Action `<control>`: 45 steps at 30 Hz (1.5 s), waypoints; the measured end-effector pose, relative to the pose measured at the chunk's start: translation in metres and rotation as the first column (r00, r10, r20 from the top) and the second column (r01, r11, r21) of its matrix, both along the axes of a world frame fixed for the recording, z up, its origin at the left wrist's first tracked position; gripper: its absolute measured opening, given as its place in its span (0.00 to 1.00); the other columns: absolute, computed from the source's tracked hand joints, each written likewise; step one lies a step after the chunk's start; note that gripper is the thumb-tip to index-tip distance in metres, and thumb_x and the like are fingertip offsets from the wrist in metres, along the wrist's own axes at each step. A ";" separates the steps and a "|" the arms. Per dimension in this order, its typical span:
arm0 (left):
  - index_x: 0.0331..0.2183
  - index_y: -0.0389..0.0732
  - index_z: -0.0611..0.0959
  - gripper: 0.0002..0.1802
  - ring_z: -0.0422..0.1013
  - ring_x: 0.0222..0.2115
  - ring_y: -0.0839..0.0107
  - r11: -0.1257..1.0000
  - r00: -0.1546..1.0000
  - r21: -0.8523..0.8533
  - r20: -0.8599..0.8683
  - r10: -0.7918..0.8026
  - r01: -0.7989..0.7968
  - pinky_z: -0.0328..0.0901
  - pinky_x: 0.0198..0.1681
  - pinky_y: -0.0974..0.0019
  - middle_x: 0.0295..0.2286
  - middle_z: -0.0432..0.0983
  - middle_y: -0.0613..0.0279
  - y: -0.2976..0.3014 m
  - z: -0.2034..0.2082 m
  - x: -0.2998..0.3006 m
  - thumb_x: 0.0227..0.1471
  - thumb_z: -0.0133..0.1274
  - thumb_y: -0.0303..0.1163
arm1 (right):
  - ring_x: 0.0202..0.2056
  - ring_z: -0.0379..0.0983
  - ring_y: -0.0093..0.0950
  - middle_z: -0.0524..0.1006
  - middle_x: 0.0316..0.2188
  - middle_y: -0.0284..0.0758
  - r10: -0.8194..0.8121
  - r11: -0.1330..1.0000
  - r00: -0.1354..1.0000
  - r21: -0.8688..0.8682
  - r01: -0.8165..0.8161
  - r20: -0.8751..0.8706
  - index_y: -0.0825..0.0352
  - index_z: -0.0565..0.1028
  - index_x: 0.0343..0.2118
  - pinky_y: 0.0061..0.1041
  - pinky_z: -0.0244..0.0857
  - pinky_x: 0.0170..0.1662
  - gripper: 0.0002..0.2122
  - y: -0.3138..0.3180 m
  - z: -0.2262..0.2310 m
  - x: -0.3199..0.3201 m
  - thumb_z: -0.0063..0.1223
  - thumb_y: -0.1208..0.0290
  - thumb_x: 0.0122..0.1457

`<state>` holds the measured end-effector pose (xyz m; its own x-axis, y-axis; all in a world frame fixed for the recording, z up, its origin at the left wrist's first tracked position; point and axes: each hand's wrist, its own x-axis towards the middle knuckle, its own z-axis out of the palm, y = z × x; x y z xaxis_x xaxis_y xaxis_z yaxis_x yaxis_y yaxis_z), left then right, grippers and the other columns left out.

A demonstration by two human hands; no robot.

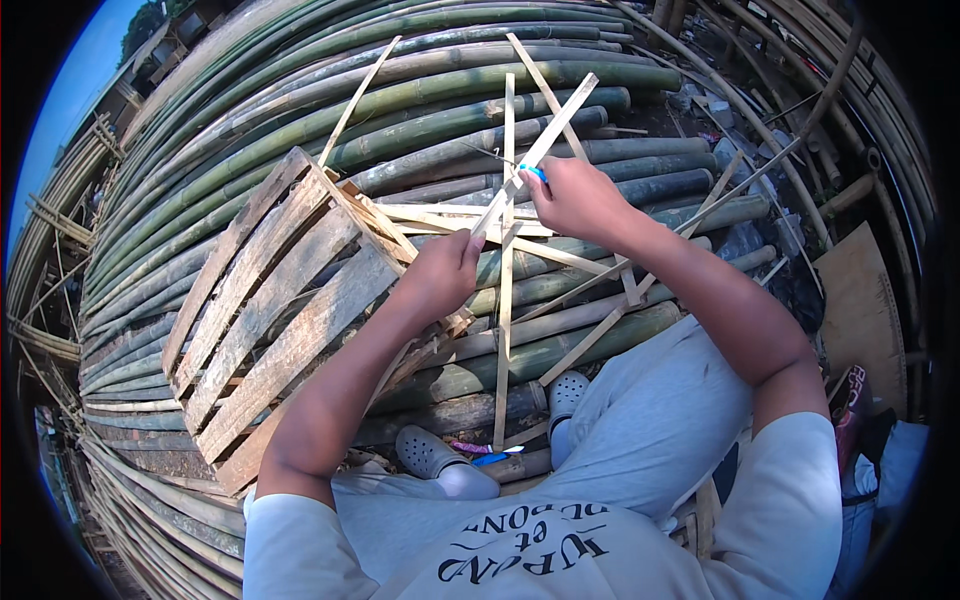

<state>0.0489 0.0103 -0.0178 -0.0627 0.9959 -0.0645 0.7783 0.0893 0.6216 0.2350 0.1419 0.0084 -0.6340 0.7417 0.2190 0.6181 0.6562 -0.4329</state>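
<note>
while the left hand (pixel 442 272) clamps the lower end of a pale strip (pixel 557 122) slanting above bamboo poles (pixel 440 88), the right hand (pixel 580 203) is closed around a blue-handled blade (pixel 534 172); skidding under hard pressure, it could cut the left hand.

The right hand (pixel 572 200) partly hides the blue handle (pixel 534 172).

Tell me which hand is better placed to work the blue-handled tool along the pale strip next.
Probably your right hand: it holds the blue-handled tool, close by the pale strip. Your left hand holds that strip's lower end, so it seems better placed to steady.
</note>
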 end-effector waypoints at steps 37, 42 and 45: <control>0.32 0.31 0.74 0.24 0.69 0.26 0.48 0.998 1.000 -0.050 0.010 0.026 -0.025 0.64 0.35 0.52 0.24 0.72 0.42 0.000 0.003 0.000 0.67 0.39 0.45 | 0.22 0.71 0.20 0.76 0.21 0.33 -0.418 0.837 0.771 -0.533 0.122 -0.480 0.69 0.78 0.29 0.26 0.65 0.26 0.08 0.048 0.014 -0.018 0.62 0.70 0.56; 0.29 0.29 0.75 0.24 0.70 0.27 0.38 1.000 0.999 0.005 0.042 0.021 -0.022 0.62 0.33 0.46 0.23 0.73 0.36 -0.001 0.003 0.002 0.67 0.39 0.42 | 0.14 0.54 0.14 0.65 0.14 0.22 0.033 0.599 0.965 -0.768 -0.227 -0.260 0.67 0.77 0.33 0.19 0.44 0.18 0.10 0.067 0.047 0.034 0.66 0.67 0.55; 0.32 0.30 0.74 0.24 0.68 0.25 0.50 0.998 1.000 -0.052 0.020 0.024 -0.023 0.63 0.34 0.52 0.23 0.72 0.43 0.001 0.001 -0.001 0.67 0.39 0.44 | 0.13 0.55 0.15 0.68 0.14 0.23 0.516 0.540 0.843 -0.822 -0.182 0.152 0.67 0.79 0.27 0.20 0.43 0.16 0.10 0.066 0.047 0.059 0.71 0.68 0.50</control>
<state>0.0480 0.0110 -0.0168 -0.0843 0.9895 -0.1176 0.7625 0.1400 0.6316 0.2942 0.2080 0.0557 -0.7805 0.2186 -0.5857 0.6205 0.3853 -0.6831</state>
